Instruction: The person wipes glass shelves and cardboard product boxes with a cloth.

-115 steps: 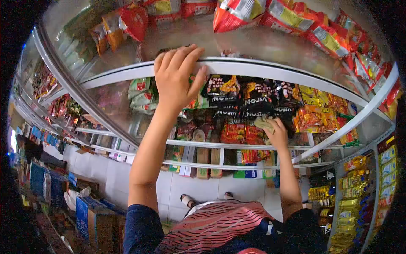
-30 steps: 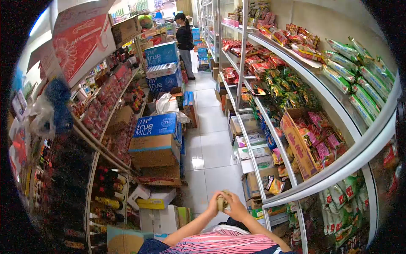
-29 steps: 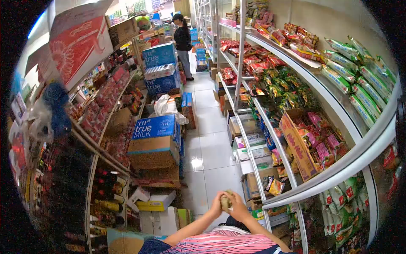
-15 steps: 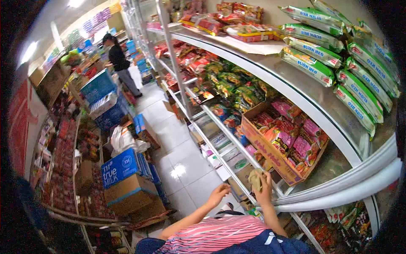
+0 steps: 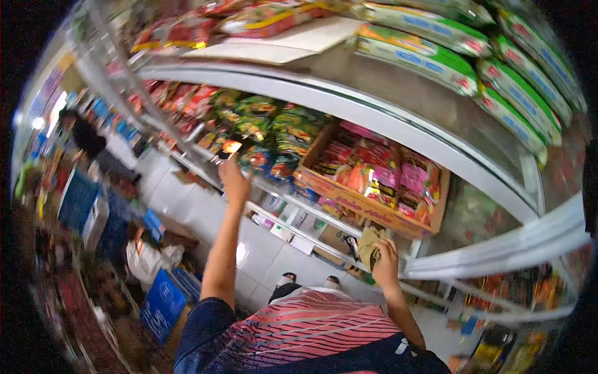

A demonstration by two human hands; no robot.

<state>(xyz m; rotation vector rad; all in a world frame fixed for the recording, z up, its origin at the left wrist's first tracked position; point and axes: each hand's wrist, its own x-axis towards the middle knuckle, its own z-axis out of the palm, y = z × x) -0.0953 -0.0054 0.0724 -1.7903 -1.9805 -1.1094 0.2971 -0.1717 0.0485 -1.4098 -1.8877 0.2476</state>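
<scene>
My left hand (image 5: 235, 177) reaches out to the shelf, its fingertips at a small dark packet with a bright glare (image 5: 230, 148). Motion blur smears those fingers, and whether they grip the packet cannot be made out. My right hand (image 5: 386, 258) is closed around a crumpled olive-tan cloth (image 5: 369, 244), at the shelf's front rail below an open cardboard box (image 5: 374, 202). Pink and red packets (image 5: 380, 177) fill that box. Green and dark packets (image 5: 255, 118) lie piled to its left.
An upper shelf (image 5: 324, 84) holds green-and-white bags (image 5: 423, 56) and red packs (image 5: 268, 19). Across the tiled aisle (image 5: 261, 274) stand blue cartons (image 5: 163, 305) and a white plastic bag (image 5: 149, 258). Farther off, a person in dark clothes (image 5: 93, 140) stands in the aisle.
The view has turned toward the shelves. My left hand has moved from in front of my body out to the dark packet. My right hand still holds the cloth near the rail.
</scene>
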